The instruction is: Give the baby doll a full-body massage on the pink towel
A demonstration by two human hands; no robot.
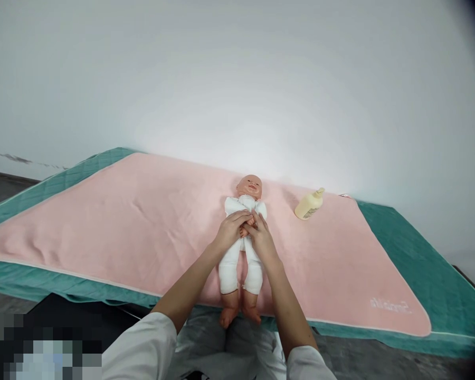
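A baby doll (pixel 238 264) in a white outfit lies on its back on the pink mat, head away from me, with bare feet at the near edge. Its arms are brought together over its chest. From the left, my left hand (pixel 233 228) has its fingers curled over one of the doll's arms. My right hand (pixel 263 240) grips the doll's other arm from the right side, close to the doll's small hands (pixel 244 230). My fingers partly cover the doll's chest and forearms.
A pale yellow pump bottle (pixel 309 206) tilts on the pink mat (pixel 332 264), right of the doll. Green quilted bedding (pixel 411 248) shows around the mat. A white wall (pixel 237 79) rises behind. A dark object (pixel 75 316) sits below the bed's front edge at left.
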